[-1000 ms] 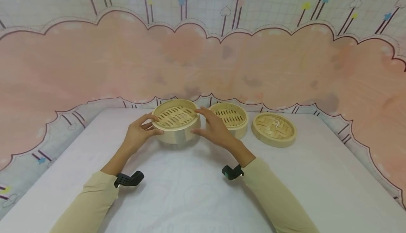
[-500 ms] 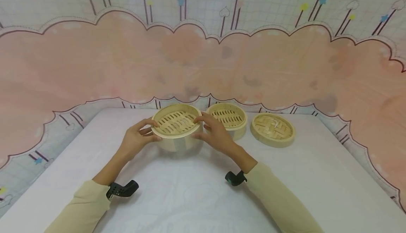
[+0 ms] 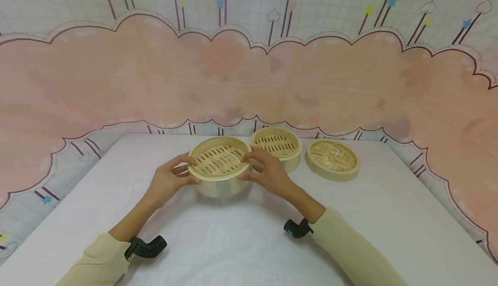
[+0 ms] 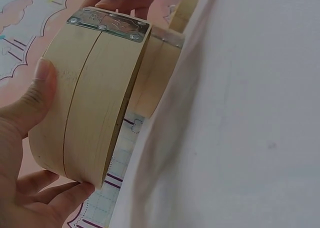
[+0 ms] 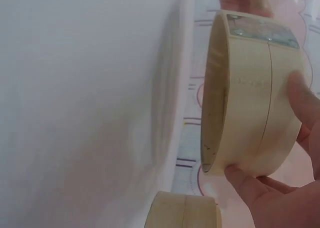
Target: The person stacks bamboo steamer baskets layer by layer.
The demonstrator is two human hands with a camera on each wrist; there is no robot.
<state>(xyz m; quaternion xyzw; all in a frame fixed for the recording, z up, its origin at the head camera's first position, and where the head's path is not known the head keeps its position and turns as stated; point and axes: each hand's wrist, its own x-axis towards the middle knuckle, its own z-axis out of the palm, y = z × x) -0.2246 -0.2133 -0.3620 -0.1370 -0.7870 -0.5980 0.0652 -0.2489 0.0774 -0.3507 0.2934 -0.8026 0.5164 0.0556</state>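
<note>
Both hands hold a round bamboo steamer basket (image 3: 223,186) between them at the middle of the table. My left hand (image 3: 168,178) grips its left side, thumb on the outer wall and fingers at the rim and underneath. On the opposite side my right hand (image 3: 270,174) grips the wall the same way. A slatted base shows inside the basket. In the left wrist view a riveted metal plate (image 4: 109,24) joins the basket's wall. The right wrist view shows the open underside of the basket (image 5: 250,98), with a gap between it and the white table.
A second bamboo steamer basket (image 3: 291,162) stands just behind my right hand. Farther right lies a woven bamboo lid (image 3: 333,158) with a small loop on top. A printed backdrop (image 3: 233,78) hangs behind the white table (image 3: 218,242).
The held basket has come towards me and slightly to the right, away from the backdrop, with both hands still on it. The second basket and the lid stay in place.
</note>
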